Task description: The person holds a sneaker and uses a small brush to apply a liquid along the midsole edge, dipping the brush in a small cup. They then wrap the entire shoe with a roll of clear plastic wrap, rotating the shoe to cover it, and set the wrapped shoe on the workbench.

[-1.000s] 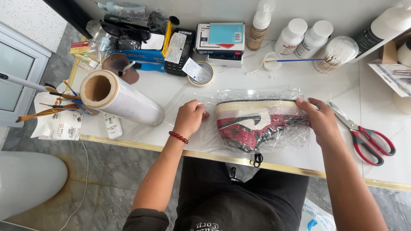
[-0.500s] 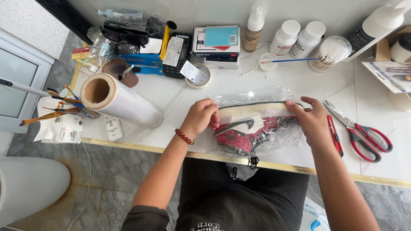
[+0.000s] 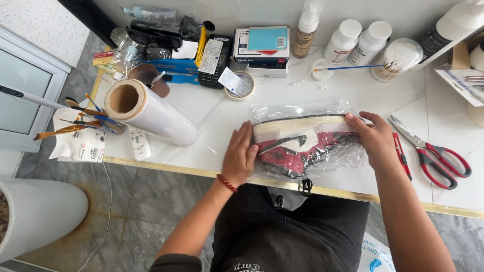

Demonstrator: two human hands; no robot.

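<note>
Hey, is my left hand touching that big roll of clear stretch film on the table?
Apart. In the head view, the left hand lies on the plastic-wrapped red sneaker, with bare white tabletop between it and the roll of clear stretch film.

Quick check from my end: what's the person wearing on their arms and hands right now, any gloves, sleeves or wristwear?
No gloves: both hands are bare. The left hand has a thin red beaded bracelet around its wrist. The right hand shows no ring, watch or band. Both forearms are uncovered; a dark short sleeve shows only at the left upper arm, at the picture's bottom edge. The right arm's sleeve is out of view.
</note>
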